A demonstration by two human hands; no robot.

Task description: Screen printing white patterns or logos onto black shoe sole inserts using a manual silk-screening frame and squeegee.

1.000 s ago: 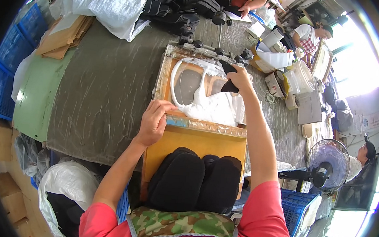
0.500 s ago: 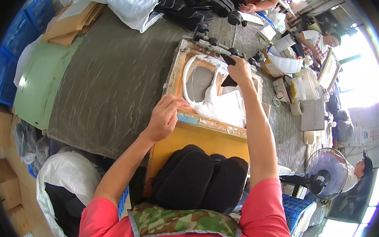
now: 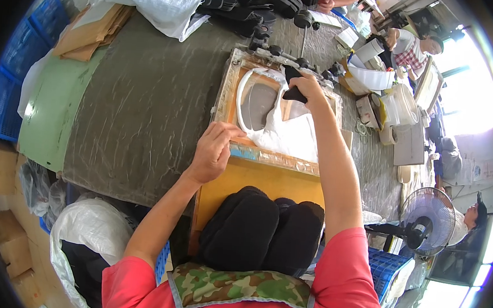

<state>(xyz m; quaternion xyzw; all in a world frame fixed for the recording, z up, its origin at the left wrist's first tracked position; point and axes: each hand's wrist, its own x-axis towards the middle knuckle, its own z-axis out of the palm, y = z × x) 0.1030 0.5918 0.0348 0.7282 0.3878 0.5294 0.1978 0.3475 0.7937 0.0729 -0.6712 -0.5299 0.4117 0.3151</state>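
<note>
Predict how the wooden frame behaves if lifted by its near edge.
The wooden frame is likely stiff: its rails look solid. It may pivot rather than lift free, given the black fittings along its far edge. The white paste inside looks thick, so it might creep slowly when tilted.

Bright daylight from right-hand window [image 3: 476,86], blown-out glare, glint on green board [image 3: 51,114]; fisheye-bent edges, dark rim

Black tool [image 3: 295,94] farther left over wooden frame [image 3: 280,160]
</note>
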